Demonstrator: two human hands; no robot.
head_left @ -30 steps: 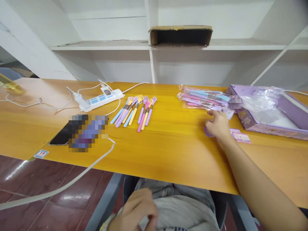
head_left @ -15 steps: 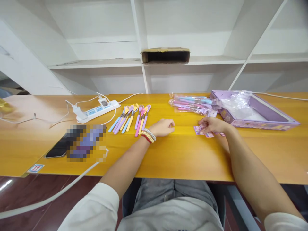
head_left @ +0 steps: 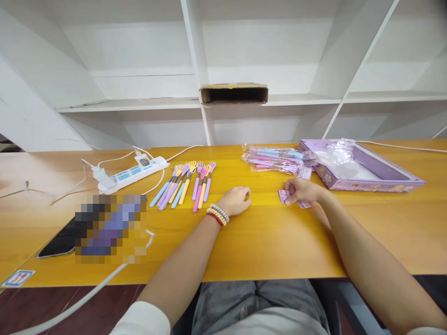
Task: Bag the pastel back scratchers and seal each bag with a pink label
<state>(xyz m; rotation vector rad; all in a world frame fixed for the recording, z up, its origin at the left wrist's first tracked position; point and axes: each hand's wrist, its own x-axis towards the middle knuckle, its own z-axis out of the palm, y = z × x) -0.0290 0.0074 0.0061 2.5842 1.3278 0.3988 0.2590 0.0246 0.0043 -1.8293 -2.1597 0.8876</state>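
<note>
My right hand [head_left: 303,190] bends down over small purple printed cards [head_left: 303,204] on the table, with thumb and fingertips pinched on one of them. My left hand [head_left: 236,200] rests on the wood with its fingers curled in, and nothing shows in them. To its left lie several back scratchers [head_left: 199,190] in two groups, with hand-shaped heads and blue, purple, yellow and pink handles. Beyond my right hand are more back scratchers in clear plastic bags [head_left: 274,158]. A purple card [head_left: 305,172] lies between those bags and my right hand.
A purple box [head_left: 370,185] with clear plastic wrap [head_left: 340,156] in it stands at the right. At the left are a white power strip [head_left: 134,173], cables and a dark phone [head_left: 57,239] beside a blurred patch. A cardboard box [head_left: 233,94] sits on the white shelf behind.
The view has tilted up slightly, so the table appears lower. My right hand stays at the cards, its fingers slightly shifted. My left hand keeps nearly the same pose.
</note>
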